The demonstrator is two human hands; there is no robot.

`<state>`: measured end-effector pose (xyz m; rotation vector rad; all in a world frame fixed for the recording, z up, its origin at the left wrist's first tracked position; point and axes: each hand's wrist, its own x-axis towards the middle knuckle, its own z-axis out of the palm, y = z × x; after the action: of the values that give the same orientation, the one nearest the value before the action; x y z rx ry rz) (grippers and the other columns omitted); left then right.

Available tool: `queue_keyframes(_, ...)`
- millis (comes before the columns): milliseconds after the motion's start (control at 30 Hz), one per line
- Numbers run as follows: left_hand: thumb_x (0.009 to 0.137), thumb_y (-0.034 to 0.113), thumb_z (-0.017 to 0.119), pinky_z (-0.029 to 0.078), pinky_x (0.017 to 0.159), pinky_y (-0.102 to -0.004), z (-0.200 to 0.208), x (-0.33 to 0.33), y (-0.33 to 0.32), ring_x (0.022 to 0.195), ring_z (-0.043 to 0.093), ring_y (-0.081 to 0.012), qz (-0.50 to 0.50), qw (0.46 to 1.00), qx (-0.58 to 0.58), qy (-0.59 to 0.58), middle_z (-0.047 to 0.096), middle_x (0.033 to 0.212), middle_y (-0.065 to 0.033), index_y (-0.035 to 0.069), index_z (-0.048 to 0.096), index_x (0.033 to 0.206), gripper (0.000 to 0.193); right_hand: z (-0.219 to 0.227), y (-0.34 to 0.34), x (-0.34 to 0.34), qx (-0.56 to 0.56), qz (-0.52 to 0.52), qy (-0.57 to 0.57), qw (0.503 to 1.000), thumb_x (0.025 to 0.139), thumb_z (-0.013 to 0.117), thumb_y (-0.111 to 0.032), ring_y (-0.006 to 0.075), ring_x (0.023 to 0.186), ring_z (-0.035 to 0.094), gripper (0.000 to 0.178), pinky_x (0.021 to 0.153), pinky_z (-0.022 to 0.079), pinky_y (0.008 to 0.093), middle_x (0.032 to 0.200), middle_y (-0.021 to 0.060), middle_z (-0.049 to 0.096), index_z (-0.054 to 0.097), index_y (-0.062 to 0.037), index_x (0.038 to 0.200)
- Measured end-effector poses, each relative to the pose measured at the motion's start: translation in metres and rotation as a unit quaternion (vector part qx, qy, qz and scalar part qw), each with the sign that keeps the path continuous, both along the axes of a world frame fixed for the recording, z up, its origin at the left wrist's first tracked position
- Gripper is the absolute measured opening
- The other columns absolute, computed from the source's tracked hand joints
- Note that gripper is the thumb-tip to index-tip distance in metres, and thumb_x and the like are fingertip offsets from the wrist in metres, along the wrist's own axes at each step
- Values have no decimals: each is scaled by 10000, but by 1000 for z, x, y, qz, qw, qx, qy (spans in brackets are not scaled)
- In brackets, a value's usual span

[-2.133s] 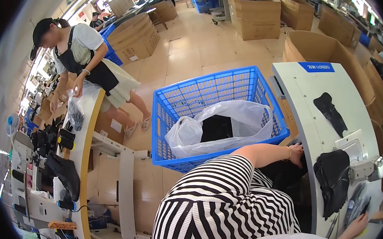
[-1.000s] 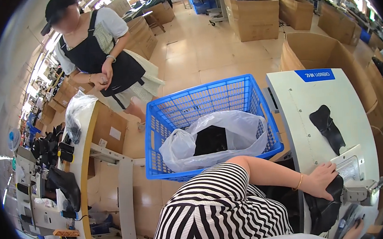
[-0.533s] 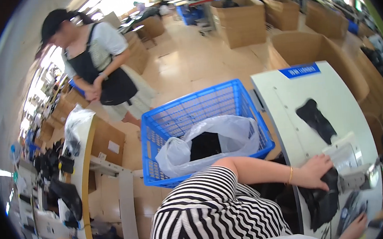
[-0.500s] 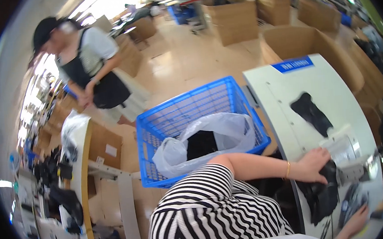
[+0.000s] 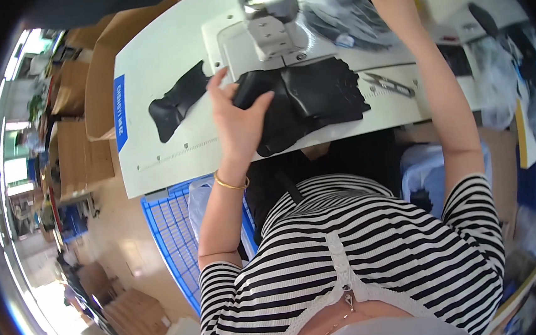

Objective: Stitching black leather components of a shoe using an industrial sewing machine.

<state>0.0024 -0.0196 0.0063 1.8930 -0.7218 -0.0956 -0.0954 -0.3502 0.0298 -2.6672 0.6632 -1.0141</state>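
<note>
My left hand (image 5: pixel 239 119) rests at the left edge of a stack of black leather-like pieces (image 5: pixel 322 97) on the white sewing table. Its thumb and fingers are spread, and the thumb touches the black material. Farther right, my right hand (image 5: pixel 394 6) reaches over a clear plastic bag (image 5: pixel 348 22) with dark contents. Its fingertips are pressed together; what is between them, if anything, I cannot make out. A separate black piece (image 5: pixel 178 103) lies flat to the left. Beyond the stack stands the sewing machine head (image 5: pixel 269 19).
Thread snips (image 5: pixel 390 84) lie right of the stack. Below the table's near edge (image 5: pixel 156 184) stand a blue crate (image 5: pixel 169 232) at left and a plastic-lined bin (image 5: pixel 435 167) at right. Cardboard boxes (image 5: pixel 84 157) are on the left, and a table with plastic bags is at far right.
My view has swung from the aisle to the sewing table. The left hand has lifted off the black pieces' top to their edge. The co-worker is out of view.
</note>
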Motion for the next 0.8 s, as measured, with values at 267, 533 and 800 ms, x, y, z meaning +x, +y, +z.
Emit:
queue_keyframes(267, 817, -11, 659, 539, 696, -276, 10, 24, 12, 872, 639, -170, -87, 901, -130, 404, 656, 975, -171, -56, 412, 1255, 505, 8, 15, -9, 50, -18, -56, 997, 835, 604, -138, 340, 789, 651, 167, 693, 510, 397, 843, 194, 664, 619, -25, 956)
queue_keyframes(533, 864, 77, 646, 510, 707, -238, 13, 22, 25, 812, 622, -104, -11, 956, -85, 282, 669, 933, -79, -18, 516, 1225, 395, 11, 119, -44, 563, 246, -107, 782, 931, 562, -227, 109, 672, 640, 239, 607, 507, 259, 845, 80, 700, 643, -10, 986)
queue_keyframes(800, 855, 148, 679, 421, 551, -188, 14, 23, 0, 622, 548, -45, -95, 930, -24, 353, 642, 736, -18, -46, 643, 967, 227, -29, 182, -31, 692, 216, -53, 686, 920, 563, -132, 120, 618, 646, 188, 557, 494, 215, 796, 110, 687, 612, 49, 934)
